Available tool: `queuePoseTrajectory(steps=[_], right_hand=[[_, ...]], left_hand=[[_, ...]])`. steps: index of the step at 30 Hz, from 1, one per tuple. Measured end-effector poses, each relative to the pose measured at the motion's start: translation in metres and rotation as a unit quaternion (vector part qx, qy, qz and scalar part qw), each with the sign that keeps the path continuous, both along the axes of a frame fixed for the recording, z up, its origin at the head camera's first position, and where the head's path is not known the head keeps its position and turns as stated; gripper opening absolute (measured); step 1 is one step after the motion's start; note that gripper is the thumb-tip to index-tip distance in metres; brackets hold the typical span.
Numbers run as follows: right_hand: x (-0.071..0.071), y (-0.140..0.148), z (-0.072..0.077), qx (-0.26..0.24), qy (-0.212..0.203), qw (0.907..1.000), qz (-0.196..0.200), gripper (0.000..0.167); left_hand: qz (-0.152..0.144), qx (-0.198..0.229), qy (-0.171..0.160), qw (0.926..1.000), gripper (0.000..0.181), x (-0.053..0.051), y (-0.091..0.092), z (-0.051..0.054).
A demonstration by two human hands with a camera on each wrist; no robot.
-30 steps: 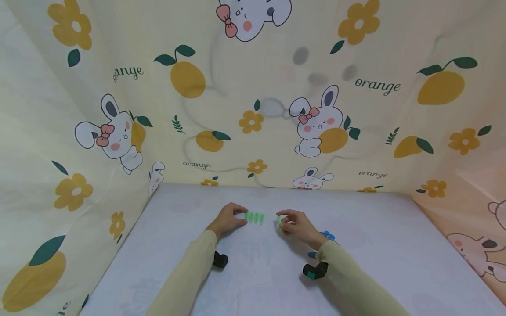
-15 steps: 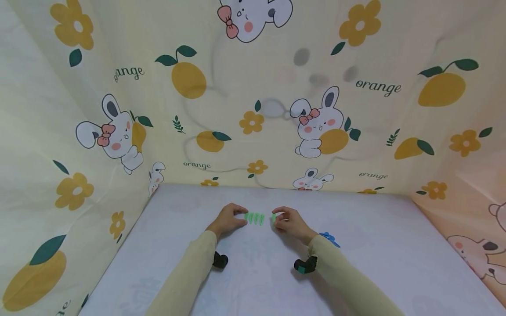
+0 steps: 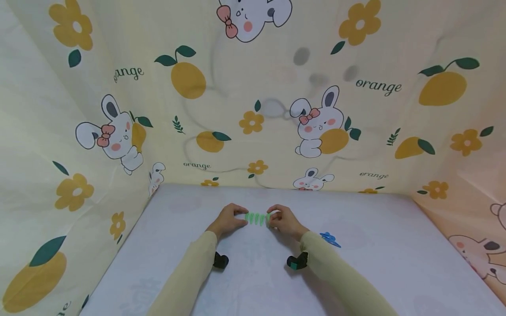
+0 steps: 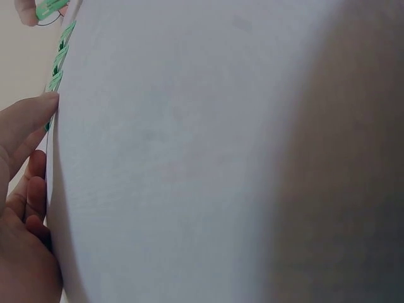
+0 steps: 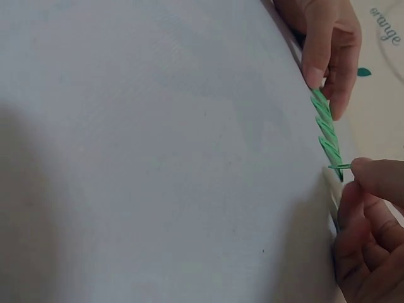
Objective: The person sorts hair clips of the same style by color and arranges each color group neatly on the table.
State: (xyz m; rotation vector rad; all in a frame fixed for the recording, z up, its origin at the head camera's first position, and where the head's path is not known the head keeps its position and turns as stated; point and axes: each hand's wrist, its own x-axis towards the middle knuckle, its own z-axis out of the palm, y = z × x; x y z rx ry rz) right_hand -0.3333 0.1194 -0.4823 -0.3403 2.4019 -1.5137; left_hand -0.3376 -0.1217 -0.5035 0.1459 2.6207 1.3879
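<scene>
Several green hair clips (image 3: pixel 256 218) stand side by side in a short row on the white table. At the row's left end my left hand (image 3: pixel 228 220) pinches the outermost clip (image 3: pixel 247 217) between thumb and index finger. Just off the right end, my right hand (image 3: pixel 287 223) holds another green hair clip (image 5: pixel 339 166) between thumb and index finger. In the left wrist view this held clip (image 4: pixel 52 7) shows at the top left corner, near the row. My left thumb partly hides the clip it touches.
Blue hair clips (image 3: pixel 330 239) lie on the table (image 3: pixel 253 281) to the right of my right wrist; they overlap, so their number is unclear. A patterned cloth (image 3: pixel 221 114) hangs behind the table and along both sides.
My right hand has moved left with its green hair clip, coming close to the row's right end. The blue clips, partly covered by my sleeve before, now show. My left hand has stayed put.
</scene>
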Motion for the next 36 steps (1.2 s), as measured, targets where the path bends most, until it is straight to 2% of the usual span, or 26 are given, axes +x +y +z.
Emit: queuePoseTrajectory(steps=[11, 15, 25, 36], right_hand=[[-0.01, -0.006, -0.008, 0.019, 0.033, 0.9992, -0.004, 0.032], [-0.011, -0.007, -0.009, 0.035, 0.023, 0.9989, -0.022, 0.031], [-0.012, -0.013, -0.004, 0.116, 0.02, 0.9917, -0.051, 0.025], [-0.013, -0.012, -0.007, 0.119, 0.026, 0.9916, -0.043, 0.025]], left_hand=[[-0.001, -0.005, 0.007, 1.0, 0.034, -0.002, -0.001, -0.002], [0.003, -0.003, -0.001, 1.0, 0.033, -0.002, -0.001, -0.002], [-0.004, -0.005, 0.0, 1.0, 0.033, -0.002, 0.0, 0.001], [0.001, -0.001, -0.006, 1.0, 0.034, 0.0, -0.001, 0.0]])
